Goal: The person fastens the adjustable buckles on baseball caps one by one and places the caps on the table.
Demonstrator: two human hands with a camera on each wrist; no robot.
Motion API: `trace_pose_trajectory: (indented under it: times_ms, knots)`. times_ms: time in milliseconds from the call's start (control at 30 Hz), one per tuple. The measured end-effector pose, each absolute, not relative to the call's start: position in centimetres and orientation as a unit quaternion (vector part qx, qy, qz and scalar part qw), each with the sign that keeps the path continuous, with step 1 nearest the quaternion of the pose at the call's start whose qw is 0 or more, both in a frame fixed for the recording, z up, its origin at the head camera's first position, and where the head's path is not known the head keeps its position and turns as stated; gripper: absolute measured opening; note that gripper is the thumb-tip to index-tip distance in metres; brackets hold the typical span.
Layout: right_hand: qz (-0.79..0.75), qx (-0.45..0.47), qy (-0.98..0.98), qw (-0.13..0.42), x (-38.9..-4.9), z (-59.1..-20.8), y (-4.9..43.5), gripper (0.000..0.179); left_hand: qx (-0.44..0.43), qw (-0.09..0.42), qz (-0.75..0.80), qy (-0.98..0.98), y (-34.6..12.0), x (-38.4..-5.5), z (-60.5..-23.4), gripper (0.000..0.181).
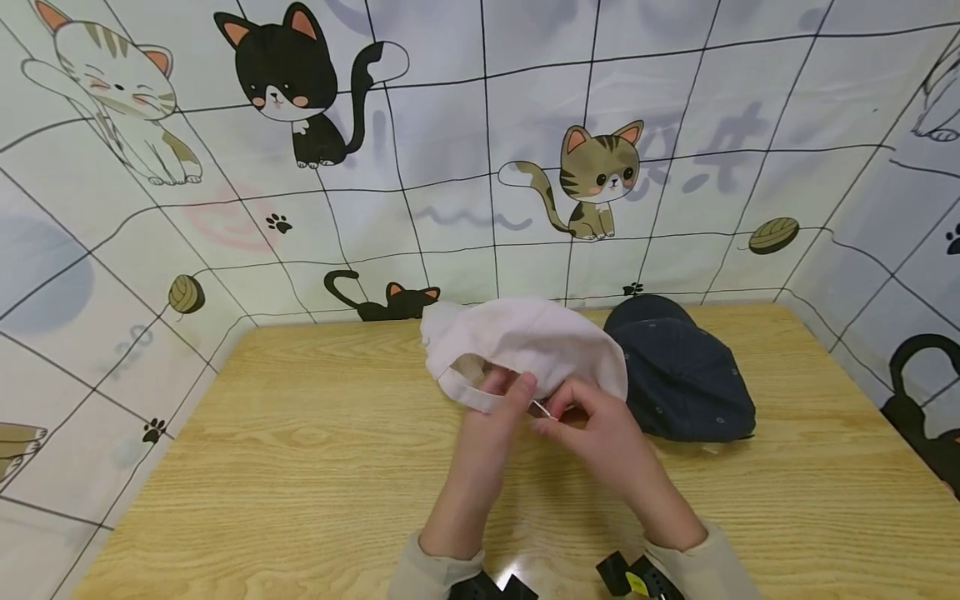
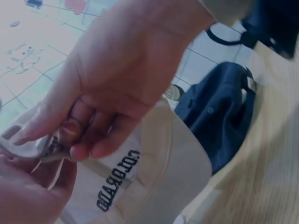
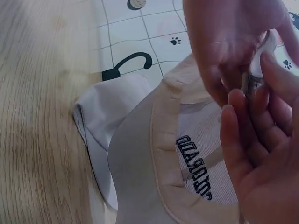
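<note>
A white cap is held over the table with its back opening and strap towards me. My left hand is at the back opening, its thumb and fingers pinching the strap. From the other side, the fingertips of my right hand pinch the narrow strap end. In the right wrist view, a small metal buckle shows between the fingers of both hands. Dark lettering lies inside the cap, along with a cream sweatband.
A navy cap rests on the wooden table, right beside the white one. In the right wrist view, a pale curved piece of fabric shows behind the white cap. A cat-print wall covering surrounds the back and sides.
</note>
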State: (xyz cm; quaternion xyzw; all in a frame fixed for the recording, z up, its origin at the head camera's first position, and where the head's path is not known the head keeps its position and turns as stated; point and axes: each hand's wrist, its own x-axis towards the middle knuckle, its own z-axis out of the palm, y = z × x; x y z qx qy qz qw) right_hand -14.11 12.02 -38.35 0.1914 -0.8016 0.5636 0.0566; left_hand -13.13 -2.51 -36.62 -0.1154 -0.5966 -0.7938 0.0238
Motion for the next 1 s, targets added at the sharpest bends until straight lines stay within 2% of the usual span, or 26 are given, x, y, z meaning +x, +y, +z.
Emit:
trace_pose_trajectory:
  times_ms: [200, 333, 433, 600, 733, 1000]
  knots:
    - [0.579, 0.245, -0.777, 0.028, -13.8, -38.4, 11.9, 0.025, -0.033, 0.018, -0.89, -0.454, -2.9, -13.6, -36.7, 0.034]
    - [0.595, 0.264, -0.759, 0.029, -13.7, -38.5, 12.0, 0.026, -0.017, 0.01, -0.918, -0.397, -3.2, -13.8, -36.7, 0.034]
    - [0.606, 0.258, -0.751, 0.045, -13.8, -38.4, 11.9, 0.025, -0.054, 0.021, -0.888, -0.456, -3.4, -13.8, -36.8, 0.031]
    - [0.628, 0.226, -0.74, 0.083, -14.0, -38.3, 12.0, 0.02, -0.111, 0.043, -0.739, -0.663, -3.4, -13.1, -35.6, 0.028]
    - [0.618, 0.218, -0.75, 0.093, -14.1, -38.3, 12.0, 0.02, -0.125, 0.009, -0.691, -0.712, -3.0, -13.1, -35.9, 0.024]
    - [0.581, 0.258, -0.764, 0.107, -14.3, -38.5, 11.9, 0.018, -0.099, -0.027, -0.717, -0.689, -2.8, -13.7, -37.9, 0.029]
